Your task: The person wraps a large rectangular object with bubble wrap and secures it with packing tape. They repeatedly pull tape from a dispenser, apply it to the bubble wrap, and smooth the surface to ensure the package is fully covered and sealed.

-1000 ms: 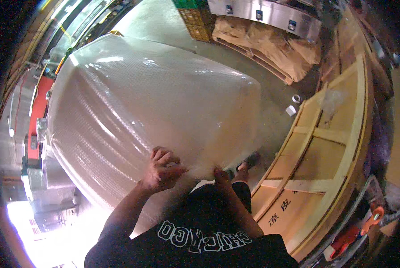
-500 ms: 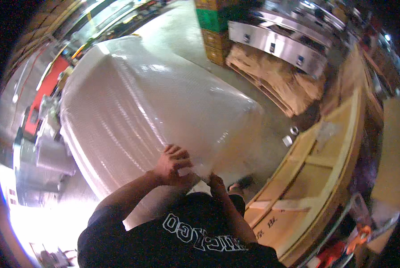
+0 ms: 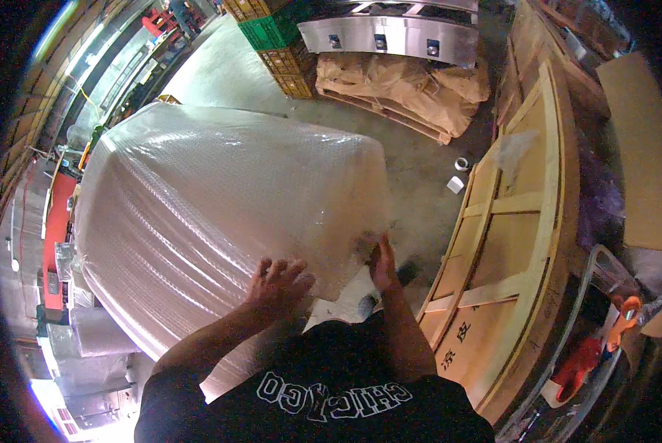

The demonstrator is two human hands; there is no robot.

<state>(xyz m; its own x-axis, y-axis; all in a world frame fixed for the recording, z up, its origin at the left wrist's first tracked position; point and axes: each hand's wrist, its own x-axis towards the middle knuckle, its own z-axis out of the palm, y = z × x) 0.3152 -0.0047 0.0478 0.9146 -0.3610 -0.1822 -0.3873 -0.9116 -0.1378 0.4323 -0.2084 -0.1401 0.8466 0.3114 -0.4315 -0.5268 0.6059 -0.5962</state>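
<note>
Broadly, the left half of the view is filled by a large bulk covered in clear bubble wrap (image 3: 220, 192), set toward nine and ten o'clock of centre, its near edge reaching down to the hands. At seven o'clock, the left hand (image 3: 281, 286) is laid over the wrap, its fingers bent and spread, with nothing seen gripped. Between four and five o'clock, the right hand (image 3: 383, 267) is raised beside the wrap's right edge; whether its fingers are spread or pinching cannot be told, since they are partly hidden and blurred. A large wooden panel (image 3: 512, 251) is stood at three o'clock, and a white roll (image 3: 462, 163) is seen on the floor (image 3: 427, 173) at two. A paper-covered load (image 3: 401, 81) is carried on a pallet (image 3: 390, 111) at one o'clock.
</note>
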